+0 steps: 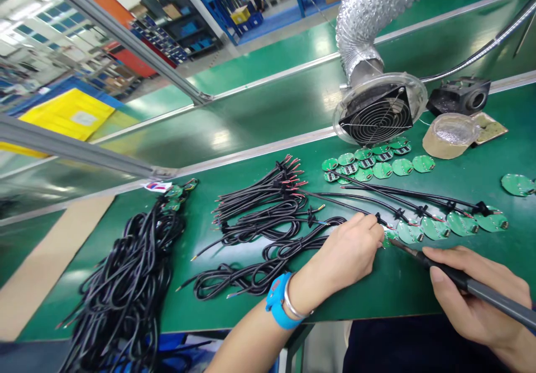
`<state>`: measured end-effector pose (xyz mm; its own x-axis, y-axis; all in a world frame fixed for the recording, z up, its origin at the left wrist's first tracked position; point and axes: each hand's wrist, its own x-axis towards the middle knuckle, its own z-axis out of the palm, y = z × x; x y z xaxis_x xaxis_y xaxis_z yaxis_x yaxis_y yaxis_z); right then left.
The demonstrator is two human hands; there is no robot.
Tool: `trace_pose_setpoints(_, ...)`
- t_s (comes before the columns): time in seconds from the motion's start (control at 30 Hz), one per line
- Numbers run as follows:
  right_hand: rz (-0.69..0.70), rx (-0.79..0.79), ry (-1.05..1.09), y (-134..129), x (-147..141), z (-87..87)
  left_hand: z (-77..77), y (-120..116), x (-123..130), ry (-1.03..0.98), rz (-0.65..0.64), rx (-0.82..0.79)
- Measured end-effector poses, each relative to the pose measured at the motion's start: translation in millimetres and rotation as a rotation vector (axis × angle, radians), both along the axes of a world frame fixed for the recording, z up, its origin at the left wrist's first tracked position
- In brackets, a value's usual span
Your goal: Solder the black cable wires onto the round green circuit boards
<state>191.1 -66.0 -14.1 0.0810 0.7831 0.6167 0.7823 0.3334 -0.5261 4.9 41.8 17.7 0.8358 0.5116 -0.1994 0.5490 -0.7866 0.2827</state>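
My right hand (473, 289) grips a soldering iron (454, 277) like a pen. The iron's tip rests at a small round green circuit board (390, 239). My left hand (355, 244), with a blue band (277, 301) at its wrist, is closed at the end of a black cable (344, 201) beside that board; its fingertips are partly hidden. To the right, several like boards (435, 228) stand in a row, each with a black cable running to it from the upper left.
Bundles of black cables (259, 194) lie left of my hands, with a large heap (125, 283) farther left. Behind the work are more green boards (382, 170), a fan on a foil duct (379, 116), a tape roll (450, 134) and a black iron stand (460, 96).
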Motion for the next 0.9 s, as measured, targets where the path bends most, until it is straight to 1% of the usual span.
trace_pose_setpoints(0.2,-0.012,0.049,-0.057,2,-3,-0.7,1.0,5,-2,0.029,-0.049,-0.027)
trace_pose_setpoints(0.3,0.016,0.046,-0.067,3,-2,2.4,5.2,6,-2,0.088,-0.07,0.024)
trace_pose_setpoints(0.37,0.027,0.051,-0.082,4,-1,4.4,7.6,8,0,0.111,-0.113,0.075)
trace_pose_setpoints(0.47,0.018,0.049,-0.093,4,0,5.3,6.8,13,3,0.079,-0.162,0.09)
trace_pose_setpoints(0.7,0.019,0.012,-0.049,4,0,4.5,-5.0,19,5,-0.023,-0.07,-0.009)
trace_pose_setpoints(0.9,0.038,-0.004,-0.013,5,-2,6.0,-5.8,18,5,-0.089,-0.042,-0.039)
